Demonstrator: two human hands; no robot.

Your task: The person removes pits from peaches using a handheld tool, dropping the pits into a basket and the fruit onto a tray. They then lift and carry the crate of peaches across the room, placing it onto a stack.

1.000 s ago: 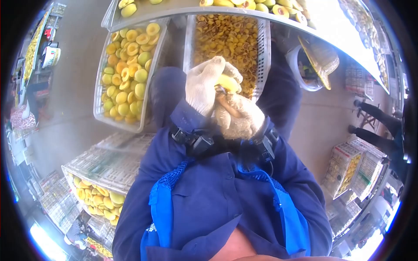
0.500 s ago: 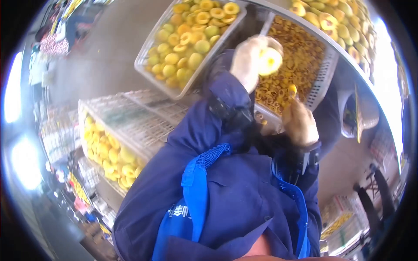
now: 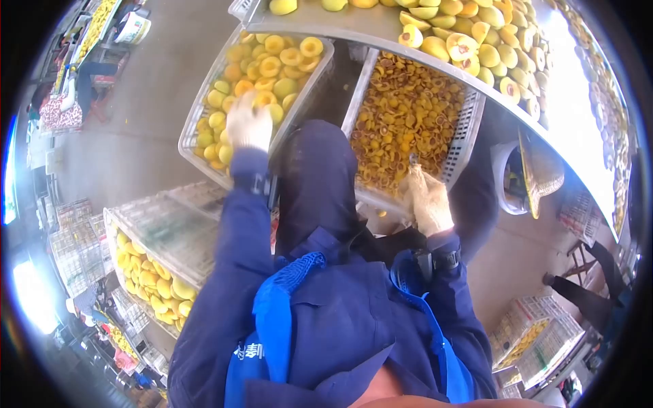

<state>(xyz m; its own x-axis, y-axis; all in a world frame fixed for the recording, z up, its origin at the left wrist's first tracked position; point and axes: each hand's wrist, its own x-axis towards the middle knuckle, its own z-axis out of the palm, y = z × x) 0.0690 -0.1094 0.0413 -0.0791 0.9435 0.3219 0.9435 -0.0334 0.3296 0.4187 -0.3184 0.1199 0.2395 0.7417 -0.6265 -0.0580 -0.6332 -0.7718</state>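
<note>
My left hand (image 3: pixel 249 124), in a pale glove and slightly blurred, reaches over a white crate (image 3: pixel 189 139) of yellow peach halves (image 3: pixel 270 66). Its fingers are stretched out among the top halves, and nothing shows clearly in its grasp. My right hand (image 3: pixel 428 200), also gloved, is closed around a small hand tool (image 3: pixel 413 160); only its metal tip sticks out, so its exact kind is hidden. This hand is over the near edge of a second crate (image 3: pixel 465 139), which holds brown-orange pits and scooped scraps (image 3: pixel 408 109).
A metal table (image 3: pixel 326 22) beyond the crates bears many peach halves (image 3: pixel 500 58). To my left stands another crate (image 3: pixel 160 234) with yellow fruit in it. A white bucket (image 3: pixel 505 178) and a straw hat (image 3: pixel 537 173) are at the right. Another person's legs (image 3: pixel 585 289) show farther right.
My left hand has moved left from above the scrap crate, where it held a peach half, to the peach crate. My right hand has shifted slightly; the yellow bit at its tool tip is gone.
</note>
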